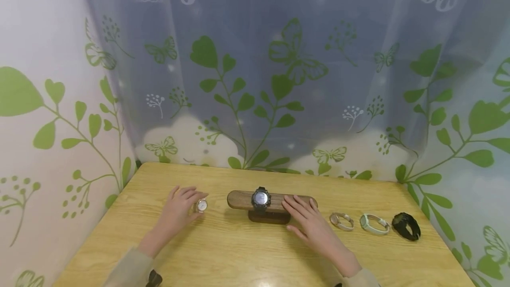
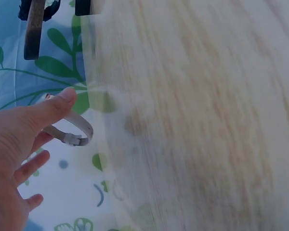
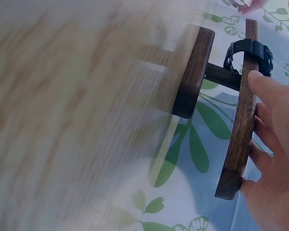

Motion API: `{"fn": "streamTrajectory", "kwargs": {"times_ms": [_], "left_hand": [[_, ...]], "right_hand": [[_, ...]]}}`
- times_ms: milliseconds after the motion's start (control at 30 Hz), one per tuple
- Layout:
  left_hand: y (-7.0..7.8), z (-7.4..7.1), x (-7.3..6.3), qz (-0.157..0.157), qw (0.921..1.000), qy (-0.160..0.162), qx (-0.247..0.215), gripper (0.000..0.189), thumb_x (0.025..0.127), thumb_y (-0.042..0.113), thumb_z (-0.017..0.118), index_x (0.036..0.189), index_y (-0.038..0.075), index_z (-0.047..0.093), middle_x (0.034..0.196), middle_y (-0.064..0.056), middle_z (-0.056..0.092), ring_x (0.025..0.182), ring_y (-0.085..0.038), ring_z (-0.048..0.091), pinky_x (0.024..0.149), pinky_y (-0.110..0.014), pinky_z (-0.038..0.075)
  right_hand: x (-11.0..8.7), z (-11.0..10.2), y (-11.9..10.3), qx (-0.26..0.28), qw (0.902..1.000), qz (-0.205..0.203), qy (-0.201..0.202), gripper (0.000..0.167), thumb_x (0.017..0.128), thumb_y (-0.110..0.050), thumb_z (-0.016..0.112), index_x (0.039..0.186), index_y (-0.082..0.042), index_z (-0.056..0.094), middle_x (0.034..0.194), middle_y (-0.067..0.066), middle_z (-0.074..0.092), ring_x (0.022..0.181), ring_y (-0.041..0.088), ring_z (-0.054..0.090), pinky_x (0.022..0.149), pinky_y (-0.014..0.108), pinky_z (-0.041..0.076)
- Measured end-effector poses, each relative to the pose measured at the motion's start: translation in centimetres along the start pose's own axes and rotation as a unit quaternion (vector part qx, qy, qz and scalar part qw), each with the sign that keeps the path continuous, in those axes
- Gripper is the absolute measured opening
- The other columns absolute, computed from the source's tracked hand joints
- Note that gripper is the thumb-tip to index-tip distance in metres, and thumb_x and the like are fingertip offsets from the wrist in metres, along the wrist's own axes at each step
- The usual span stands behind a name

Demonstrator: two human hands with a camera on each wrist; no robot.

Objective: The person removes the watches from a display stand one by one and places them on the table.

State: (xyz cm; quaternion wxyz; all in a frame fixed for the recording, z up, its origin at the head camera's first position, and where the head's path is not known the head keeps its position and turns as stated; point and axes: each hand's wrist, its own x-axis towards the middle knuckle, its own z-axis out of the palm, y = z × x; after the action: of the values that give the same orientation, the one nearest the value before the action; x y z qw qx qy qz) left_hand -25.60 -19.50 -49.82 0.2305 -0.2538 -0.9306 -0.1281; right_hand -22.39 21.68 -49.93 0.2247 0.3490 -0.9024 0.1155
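Note:
A small white-strapped watch (image 1: 202, 206) is pinched between the thumb and fingers of my left hand (image 1: 181, 209), at the left of the table. Its buckled strap (image 2: 74, 139) hangs as a loop past the thumb in the left wrist view. To the right stands a dark wooden watch stand (image 1: 239, 199), a rounded bar on a short base (image 3: 195, 72). A black watch (image 1: 260, 198) is strapped around the bar. My right hand (image 1: 308, 223) rests on the bar's right part, its fingers laid over the top and its thumb on the near side.
Right of the stand, a brown-strapped watch (image 1: 341, 221), a pale green watch (image 1: 374, 224) and a black watch with a looped strap (image 1: 406, 226) lie in a row on the wooden table (image 1: 239, 260). A curtain with leaves and butterflies (image 1: 255, 101) hangs behind the table.

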Motion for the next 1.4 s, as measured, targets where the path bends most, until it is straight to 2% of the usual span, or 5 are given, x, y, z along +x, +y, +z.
{"fn": "streamTrajectory", "kwargs": {"times_ms": [167, 367, 700, 1133, 1400], "left_hand": [[0.1, 0.0, -0.2, -0.014, 0.9993, -0.031, 0.013, 0.060, 0.068, 0.028, 0.093, 0.121, 0.012, 0.072, 0.120, -0.009, 0.072, 0.125, -0.038, 0.058, 0.110, -0.072, 0.033], [0.9, 0.1, -0.1, -0.014, 0.9973, -0.071, 0.000, 0.060, 0.069, 0.035, 0.090, 0.119, 0.009, 0.073, 0.119, -0.010, 0.072, 0.119, -0.036, 0.061, 0.107, -0.073, 0.035], [1.0, 1.0, 0.1, -0.034, 0.9934, -0.109, -0.009, 0.053, 0.072, 0.034, 0.088, 0.119, 0.012, 0.074, 0.117, -0.008, 0.072, 0.119, -0.036, 0.060, 0.107, -0.074, 0.033], [0.7, 1.2, -0.2, -0.028, 0.9938, -0.105, -0.024, 0.062, 0.073, 0.038, 0.086, 0.127, 0.011, 0.070, 0.124, -0.011, 0.070, 0.122, -0.038, 0.059, 0.108, -0.076, 0.032], [1.1, 1.4, 0.6, -0.009, 0.9975, -0.058, -0.040, 0.051, 0.083, 0.029, 0.084, 0.127, 0.009, 0.069, 0.127, -0.015, 0.069, 0.124, -0.040, 0.059, 0.109, -0.073, 0.034]], "right_hand": [[-0.1, 0.1, 0.1, 0.000, 1.0000, -0.001, 0.002, 0.069, 0.090, -0.026, 0.076, 0.150, -0.006, 0.049, 0.155, 0.012, 0.047, 0.143, 0.036, 0.041, 0.111, 0.071, 0.029], [-0.1, 0.1, 0.2, 0.002, 1.0000, -0.008, 0.002, 0.069, 0.090, -0.027, 0.075, 0.150, -0.006, 0.049, 0.156, 0.012, 0.045, 0.143, 0.037, 0.040, 0.111, 0.071, 0.030], [0.1, 0.2, 0.0, 0.006, 0.9999, -0.011, 0.005, 0.070, 0.089, -0.024, 0.078, 0.149, -0.006, 0.050, 0.156, 0.012, 0.046, 0.143, 0.037, 0.041, 0.109, 0.072, 0.031], [0.0, 0.1, 0.0, 0.007, 1.0000, -0.003, 0.004, 0.070, 0.089, -0.024, 0.078, 0.149, -0.006, 0.050, 0.155, 0.012, 0.047, 0.143, 0.037, 0.041, 0.111, 0.071, 0.028], [-0.1, 0.1, 0.2, 0.003, 1.0000, -0.003, 0.008, 0.070, 0.088, -0.025, 0.078, 0.150, -0.006, 0.049, 0.156, 0.012, 0.046, 0.143, 0.037, 0.041, 0.112, 0.070, 0.029]]}}
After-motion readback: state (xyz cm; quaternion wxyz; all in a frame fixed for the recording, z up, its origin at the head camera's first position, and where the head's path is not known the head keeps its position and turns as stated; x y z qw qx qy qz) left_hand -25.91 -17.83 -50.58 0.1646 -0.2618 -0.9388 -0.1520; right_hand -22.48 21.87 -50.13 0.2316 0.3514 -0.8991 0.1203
